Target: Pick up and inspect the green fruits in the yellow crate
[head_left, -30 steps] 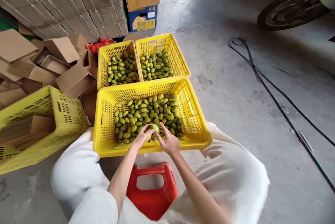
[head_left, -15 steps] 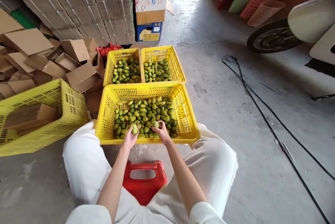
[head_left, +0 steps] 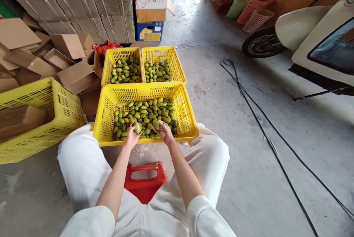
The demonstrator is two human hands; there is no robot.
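Note:
My left hand (head_left: 132, 136) has its fingers closed round a small oval green fruit (head_left: 137, 128), held over the near edge of a large yellow crate (head_left: 145, 141). In my right hand (head_left: 166, 133) is another green fruit (head_left: 158, 125), pinched between thumb and fingers. The two held fruits are a short way apart, above a layer of loose green and yellowish fruits (head_left: 146, 113), perhaps small mangoes, on the crate's bottom. The crate stands before my knees.
Behind stand two smaller yellow crates (head_left: 179, 68) with similar fruit. On the left are a yellow crate (head_left: 66, 106) holding cardboard and a heap of cardboard boxes (head_left: 74, 76). A red plastic item with a handle (head_left: 146, 189) sits between my legs. Black cable (head_left: 260, 122) crosses the floor at right.
The view has shifted, so the crates sit further left in the picture. My right hand has raised its fruit a little and turned it toward the left one. Both hands keep their fruit.

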